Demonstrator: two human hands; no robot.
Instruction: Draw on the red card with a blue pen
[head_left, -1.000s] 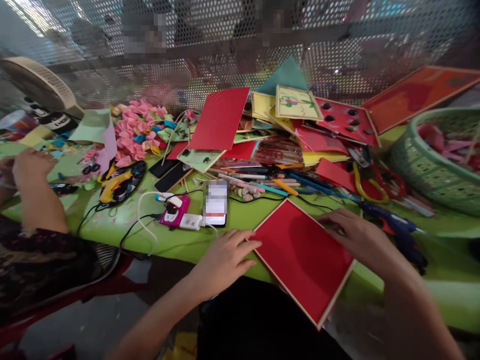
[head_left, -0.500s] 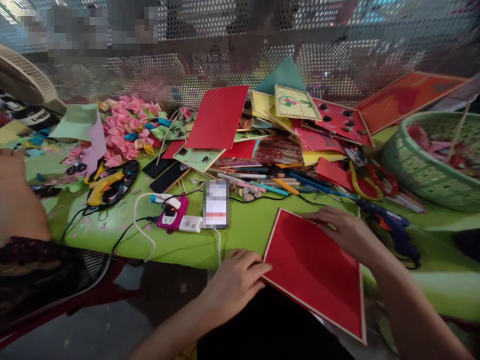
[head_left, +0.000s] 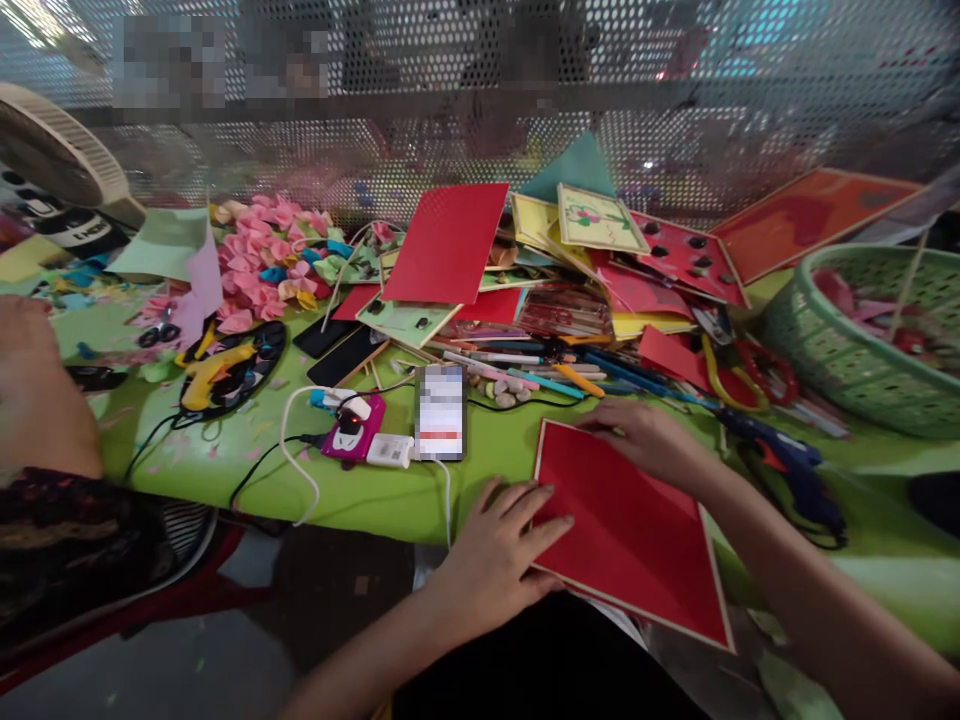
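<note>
A flat red board (head_left: 630, 540) with a pale border lies tilted at the table's front edge, its near part over my lap. My left hand (head_left: 510, 545) is at its left edge, fingers spread over the red face and thumb low at the near rim, gripping it. At the far edge, my right hand (head_left: 645, 440) has its fingers bent over the rim, holding the board there; some fingertips are hidden. Just left of the board is a lit phone (head_left: 442, 415). A dark blue glue gun (head_left: 787, 465) rests to the right of my right forearm.
A magenta power strip (head_left: 352, 430) with cables sits left of the phone. Pens (head_left: 525, 370), scissors (head_left: 739, 375) and stacked cards (head_left: 450, 245) fill the back. A green basket (head_left: 862, 340) stands right. Another person's arm (head_left: 45, 400) is at left, near a yellow glue gun (head_left: 214, 375).
My left hand has moved further onto the board, its fingers now spread wider. My right hand has shifted left along the far edge. The board has turned slightly and its near corner is higher.
</note>
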